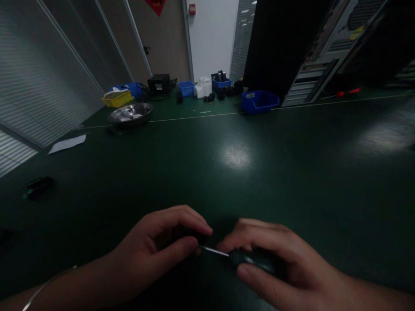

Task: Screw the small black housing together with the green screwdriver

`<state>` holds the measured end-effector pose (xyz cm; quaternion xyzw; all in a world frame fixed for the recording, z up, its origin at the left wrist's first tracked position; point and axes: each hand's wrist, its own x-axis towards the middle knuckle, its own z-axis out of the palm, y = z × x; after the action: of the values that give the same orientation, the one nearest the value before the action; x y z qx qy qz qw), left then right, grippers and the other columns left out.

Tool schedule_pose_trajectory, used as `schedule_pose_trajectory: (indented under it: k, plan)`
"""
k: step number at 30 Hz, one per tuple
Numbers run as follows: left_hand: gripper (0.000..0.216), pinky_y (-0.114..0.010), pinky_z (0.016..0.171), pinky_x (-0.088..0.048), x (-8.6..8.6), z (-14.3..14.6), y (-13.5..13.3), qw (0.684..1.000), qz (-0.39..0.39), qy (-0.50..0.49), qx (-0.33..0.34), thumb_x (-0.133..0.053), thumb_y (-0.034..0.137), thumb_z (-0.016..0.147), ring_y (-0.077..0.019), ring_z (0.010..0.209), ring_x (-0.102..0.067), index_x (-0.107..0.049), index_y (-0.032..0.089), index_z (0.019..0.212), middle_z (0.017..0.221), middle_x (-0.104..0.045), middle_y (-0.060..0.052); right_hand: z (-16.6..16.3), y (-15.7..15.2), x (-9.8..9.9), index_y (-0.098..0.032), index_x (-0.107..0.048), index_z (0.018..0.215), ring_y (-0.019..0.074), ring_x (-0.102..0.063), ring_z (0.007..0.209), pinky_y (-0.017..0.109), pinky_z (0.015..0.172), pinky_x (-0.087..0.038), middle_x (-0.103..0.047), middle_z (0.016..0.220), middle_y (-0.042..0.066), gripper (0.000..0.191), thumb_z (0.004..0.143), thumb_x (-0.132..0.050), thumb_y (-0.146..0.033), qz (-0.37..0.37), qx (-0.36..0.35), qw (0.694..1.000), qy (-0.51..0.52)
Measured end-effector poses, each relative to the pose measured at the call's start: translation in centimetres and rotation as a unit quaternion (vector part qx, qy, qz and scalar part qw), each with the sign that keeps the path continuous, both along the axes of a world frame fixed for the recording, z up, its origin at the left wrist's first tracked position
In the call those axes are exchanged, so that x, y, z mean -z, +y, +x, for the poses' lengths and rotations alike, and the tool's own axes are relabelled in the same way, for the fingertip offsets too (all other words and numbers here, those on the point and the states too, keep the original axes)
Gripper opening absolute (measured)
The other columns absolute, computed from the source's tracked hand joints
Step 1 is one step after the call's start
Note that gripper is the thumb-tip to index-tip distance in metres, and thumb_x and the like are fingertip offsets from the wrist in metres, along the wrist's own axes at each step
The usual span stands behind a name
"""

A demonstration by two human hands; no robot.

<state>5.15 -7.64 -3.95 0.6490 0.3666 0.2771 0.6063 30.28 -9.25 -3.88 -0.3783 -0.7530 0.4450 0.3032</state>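
You are working over a green table (pixel 181 166) that is spreading from the slatted partition (pixel 29 65) on your left to well past your right hand, with a pale line running across its far part. A steel bowl (pixel 138 119) is sitting at that line on the left and a blue bin (pixel 257 107) is sitting at it right of center, so the broad surface between them and your knuckles is leaving you open room forward; more is stretching to the right. A white sheet (pixel 68 143) is lying near the left edge. Your right hand (pixel 288 255) is wrapping the dark handle of a screwdriver (pixel 236 258), thumb pressing along its near side. Your left hand (pixel 152 250) is curving opposite, thumb and forefinger coming close together around the far end of the shaft; you cannot tell whether they are pinching anything, as shadow is filling the palm. The screwdriver is lying between your hands, low in the view, its long axis running nearly crosswise. Its slim bright shaft is pointing left and slightly away from you, its very tip hiding at your left thumb.
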Motion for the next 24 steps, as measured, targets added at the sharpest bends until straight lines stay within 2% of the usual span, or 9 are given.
schedule_pose_trajectory:
  k: [3, 7, 9, 14, 18, 24]
  plan:
    - [0.023, -0.026, 0.086, -0.05, 0.05, -0.01, -0.05, 1.0, -0.011, -0.005, -0.018, -0.064, 0.014, 0.091, -0.0183, 0.1, -0.065, -0.072, 0.029, 0.107, 0.106, -0.069, -0.001, 0.1, -0.08, 0.05, -0.027, -0.073, 0.101, 0.0212, -0.073, 0.091, 0.023, 0.067, -0.056, -0.076, 0.098, 0.004, 0.021, 0.085, -0.065, -0.016, -0.003, 0.003, 1.0, -0.008]
    - [0.024, -0.021, 0.077, -0.051, 0.03, 0.0, -0.18, 0.995, -0.084, -0.011, -0.045, -0.072, 0.013, 0.086, -0.014, 0.09, -0.067, -0.071, 0.028, 0.104, 0.099, -0.073, 0.002, 0.22, -0.25, 0.03, -0.028, -0.073, 0.1, 0.0213, -0.071, 0.097, 0.022, 0.066, -0.056, -0.076, 0.102, 0.003, 0.02, 0.086, -0.065, -0.018, -0.008, 0.007, 1.0, -0.01]
    - [0.019, -0.02, 0.076, -0.051, 0.05, 0.01, -0.16, 0.995, -0.086, -0.026, -0.048, -0.074, 0.012, 0.084, -0.0134, 0.087, -0.066, -0.074, 0.025, 0.097, 0.095, -0.073, 0.001, 0.21, -0.29, -0.03, -0.028, -0.072, 0.101, 0.0217, -0.071, 0.099, 0.022, 0.065, -0.056, -0.076, 0.105, 0.004, 0.02, 0.087, -0.064, -0.018, -0.004, 0.011, 1.0, -0.011]
    - [0.013, -0.023, 0.074, -0.054, 0.21, -0.04, 0.02, 0.993, -0.088, -0.069, -0.029, -0.066, 0.015, 0.091, -0.0134, 0.081, -0.067, -0.076, 0.023, 0.095, 0.098, -0.068, -0.001, -0.12, -0.04, -0.2, -0.028, -0.072, 0.102, 0.0221, -0.072, 0.095, 0.024, 0.067, -0.056, -0.076, 0.102, 0.004, 0.022, 0.086, -0.064, -0.015, -0.005, 0.001, 1.0, -0.015]
    - [0.016, -0.025, 0.08, -0.052, 0.17, -0.01, 0.18, 0.997, -0.061, -0.043, -0.027, -0.058, 0.018, 0.096, -0.0155, 0.088, -0.066, -0.073, 0.024, 0.1, 0.099, -0.067, -0.001, -0.28, 0.06, -0.09, -0.029, -0.072, 0.103, 0.0224, -0.072, 0.095, 0.024, 0.066, -0.056, -0.076, 0.104, 0.004, 0.023, 0.086, -0.065, -0.016, -0.01, 0.008, 1.0, -0.006]
    - [0.031, -0.028, 0.095, -0.051, 0.07, 0.17, -0.14, 1.0, 0.016, 0.019, 0.005, -0.056, 0.007, 0.094, -0.0188, 0.109, -0.066, -0.072, 0.028, 0.11, 0.113, -0.071, -0.001, -0.07, -0.12, 0.12, -0.027, -0.071, 0.109, 0.0226, -0.072, 0.095, 0.024, 0.064, -0.056, -0.076, 0.101, 0.005, 0.029, 0.084, -0.065, -0.013, -0.002, -0.01, 1.0, 0.021]
